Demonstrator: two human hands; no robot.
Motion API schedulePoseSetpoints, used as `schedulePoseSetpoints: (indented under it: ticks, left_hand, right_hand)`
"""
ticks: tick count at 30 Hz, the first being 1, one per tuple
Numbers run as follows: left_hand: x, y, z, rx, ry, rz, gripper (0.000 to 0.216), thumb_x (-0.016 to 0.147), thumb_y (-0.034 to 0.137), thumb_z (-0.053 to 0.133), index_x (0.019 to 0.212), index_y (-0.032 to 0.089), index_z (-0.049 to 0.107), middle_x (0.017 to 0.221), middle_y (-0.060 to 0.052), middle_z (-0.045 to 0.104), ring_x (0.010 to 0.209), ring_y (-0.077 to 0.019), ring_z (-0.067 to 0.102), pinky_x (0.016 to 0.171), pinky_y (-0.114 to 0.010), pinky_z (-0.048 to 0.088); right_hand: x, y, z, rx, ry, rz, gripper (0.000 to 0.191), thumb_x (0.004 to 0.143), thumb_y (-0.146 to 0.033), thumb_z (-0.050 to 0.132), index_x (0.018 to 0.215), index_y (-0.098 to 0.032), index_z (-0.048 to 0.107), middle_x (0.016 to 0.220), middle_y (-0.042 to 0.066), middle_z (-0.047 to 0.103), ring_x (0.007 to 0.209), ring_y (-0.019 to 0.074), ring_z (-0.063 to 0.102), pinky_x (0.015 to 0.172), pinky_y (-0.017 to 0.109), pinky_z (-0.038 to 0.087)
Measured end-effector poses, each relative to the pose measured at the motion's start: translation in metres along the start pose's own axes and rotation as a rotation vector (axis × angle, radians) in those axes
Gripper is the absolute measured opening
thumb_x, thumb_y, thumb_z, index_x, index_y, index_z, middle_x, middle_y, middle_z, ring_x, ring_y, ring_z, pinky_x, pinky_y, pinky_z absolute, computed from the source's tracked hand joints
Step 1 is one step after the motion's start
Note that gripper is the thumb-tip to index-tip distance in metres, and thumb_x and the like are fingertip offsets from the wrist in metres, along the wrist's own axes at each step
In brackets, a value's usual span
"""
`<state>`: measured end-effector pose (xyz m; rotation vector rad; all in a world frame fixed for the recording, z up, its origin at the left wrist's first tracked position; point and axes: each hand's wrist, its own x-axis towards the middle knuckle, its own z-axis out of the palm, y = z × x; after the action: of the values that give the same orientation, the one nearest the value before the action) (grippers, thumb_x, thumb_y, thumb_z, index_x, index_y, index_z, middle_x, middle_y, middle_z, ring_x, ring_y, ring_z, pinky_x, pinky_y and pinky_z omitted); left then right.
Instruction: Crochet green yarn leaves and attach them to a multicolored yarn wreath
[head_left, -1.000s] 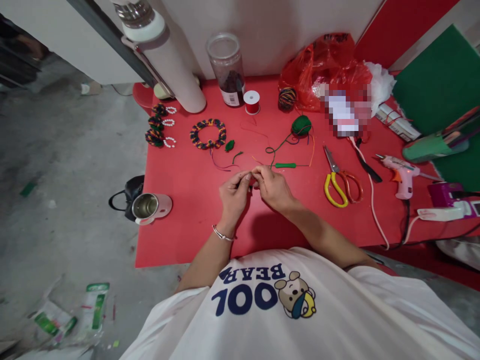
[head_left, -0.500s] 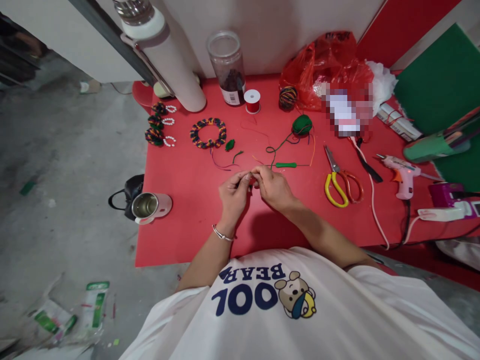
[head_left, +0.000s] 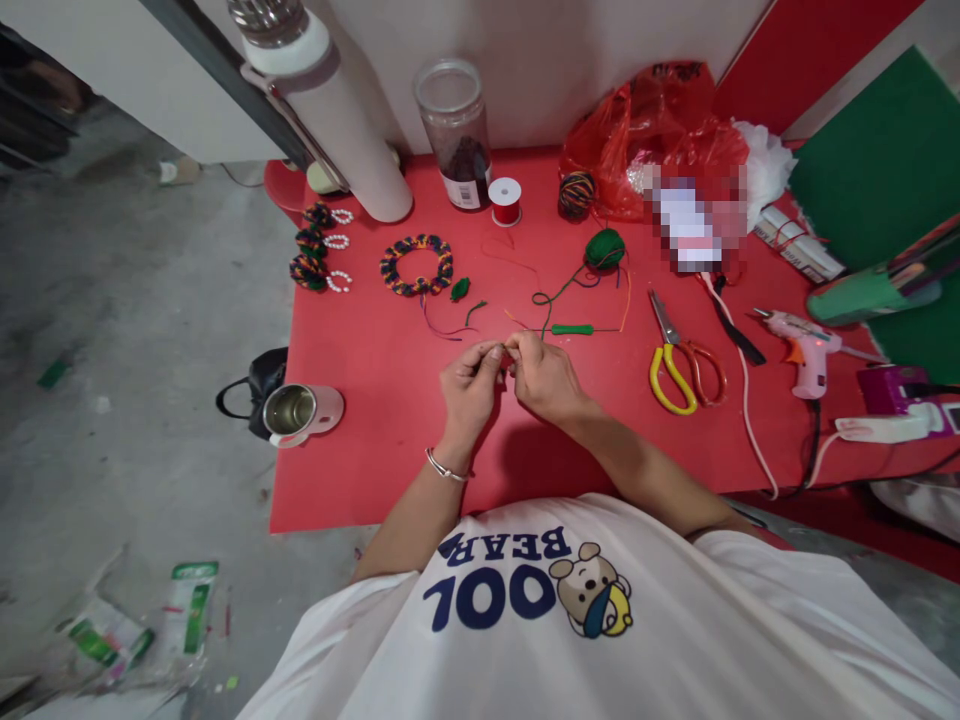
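Note:
My left hand [head_left: 466, 387] and my right hand [head_left: 546, 375] meet over the middle of the red table [head_left: 360, 440], fingertips pinched together on a thin thread that is too small to make out well. Green yarn trails from that spot up to a green yarn ball [head_left: 604, 248]. A green-handled crochet hook [head_left: 574, 329] lies just beyond my right fingers. A multicoloured crocheted ring [head_left: 416, 266] lies farther back on the left.
Yellow scissors [head_left: 679, 365], a pink glue gun [head_left: 802, 345] and a power strip [head_left: 889, 427] lie to the right. At the back stand a jar [head_left: 457, 135], a red spool [head_left: 505, 201], a striped yarn ball [head_left: 574, 194] and a red bag [head_left: 652, 125]. A metal cup [head_left: 300, 411] sits at the left edge.
My hands stay pinched together in the same place; the fingers shifted only slightly. Nothing else moved.

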<state>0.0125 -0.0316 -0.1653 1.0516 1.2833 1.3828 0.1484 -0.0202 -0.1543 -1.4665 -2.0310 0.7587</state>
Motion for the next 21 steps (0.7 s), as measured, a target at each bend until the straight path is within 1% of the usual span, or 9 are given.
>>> schedulePoseSetpoints:
  ticks: [3, 6, 9, 12, 15, 19, 21]
  left_hand:
    - [-0.0008, -0.0011, 0.001, -0.08, 0.003, -0.018, 0.025, 0.087, 0.044, 0.078, 0.089, 0.019, 0.081, 0.067, 0.0, 0.066, 0.057, -0.0107, 0.057, 0.054, -0.023, 0.048]
    - [-0.0016, 0.0001, 0.003, -0.164, 0.02, -0.051, 0.027, 0.087, 0.045, 0.078, 0.09, 0.019, 0.081, 0.062, 0.001, 0.062, 0.056, -0.0106, 0.055, 0.053, -0.023, 0.047]
    - [-0.0022, 0.0022, 0.0043, -0.163, 0.04, -0.079, 0.032, 0.085, 0.05, 0.079, 0.089, 0.018, 0.079, 0.06, 0.002, 0.06, 0.053, -0.0105, 0.054, 0.051, -0.023, 0.045]
    - [-0.0018, 0.0014, 0.0033, -0.141, 0.048, -0.079, 0.036, 0.086, 0.053, 0.08, 0.089, 0.018, 0.079, 0.064, 0.001, 0.062, 0.054, -0.01, 0.055, 0.052, -0.023, 0.046]
    - [0.0003, -0.0013, 0.0, -0.055, 0.063, -0.022, 0.032, 0.088, 0.05, 0.077, 0.087, 0.018, 0.079, 0.069, -0.001, 0.067, 0.059, -0.011, 0.059, 0.057, -0.024, 0.048]
    - [0.0035, -0.0011, -0.0043, 0.165, 0.092, 0.149, 0.015, 0.089, 0.032, 0.075, 0.08, 0.021, 0.081, 0.08, -0.004, 0.074, 0.077, -0.0151, 0.067, 0.076, -0.028, 0.054]
    - [0.004, 0.0009, -0.0048, 0.212, 0.109, 0.188, 0.015, 0.089, 0.026, 0.072, 0.078, 0.021, 0.08, 0.08, -0.003, 0.075, 0.08, -0.0162, 0.068, 0.079, -0.03, 0.054]
  right_hand:
    - [-0.0005, 0.0011, 0.0003, 0.03, -0.005, 0.004, 0.02, 0.106, -0.026, 0.04, 0.114, -0.02, 0.057, 0.09, 0.009, 0.076, 0.081, 0.0221, 0.071, 0.078, 0.032, 0.049]
    - [-0.0007, 0.0028, 0.0009, 0.051, 0.003, -0.009, 0.02, 0.105, -0.024, 0.038, 0.114, -0.02, 0.056, 0.088, 0.008, 0.075, 0.078, 0.0213, 0.07, 0.077, 0.032, 0.05]
    - [-0.0011, 0.0037, 0.0006, 0.08, 0.013, -0.017, 0.02, 0.105, -0.024, 0.037, 0.113, -0.02, 0.055, 0.087, 0.008, 0.075, 0.076, 0.0208, 0.07, 0.075, 0.032, 0.049]
    - [-0.0017, 0.0036, -0.0005, 0.103, 0.011, -0.002, 0.018, 0.105, -0.024, 0.038, 0.112, -0.021, 0.055, 0.087, 0.007, 0.075, 0.077, 0.0203, 0.07, 0.073, 0.031, 0.048]
    - [-0.0025, 0.0032, -0.0015, 0.111, 0.008, 0.024, 0.016, 0.105, -0.025, 0.04, 0.111, -0.022, 0.055, 0.086, 0.006, 0.076, 0.078, 0.0206, 0.071, 0.073, 0.031, 0.047]
    - [-0.0041, 0.0028, -0.002, 0.155, -0.001, 0.05, 0.014, 0.105, -0.026, 0.041, 0.109, -0.023, 0.054, 0.081, 0.003, 0.074, 0.075, 0.0196, 0.07, 0.071, 0.03, 0.047]
    - [-0.0045, 0.0027, -0.0017, 0.199, -0.005, 0.062, 0.013, 0.106, -0.028, 0.041, 0.107, -0.023, 0.053, 0.075, 0.001, 0.071, 0.07, 0.0186, 0.068, 0.07, 0.03, 0.046]
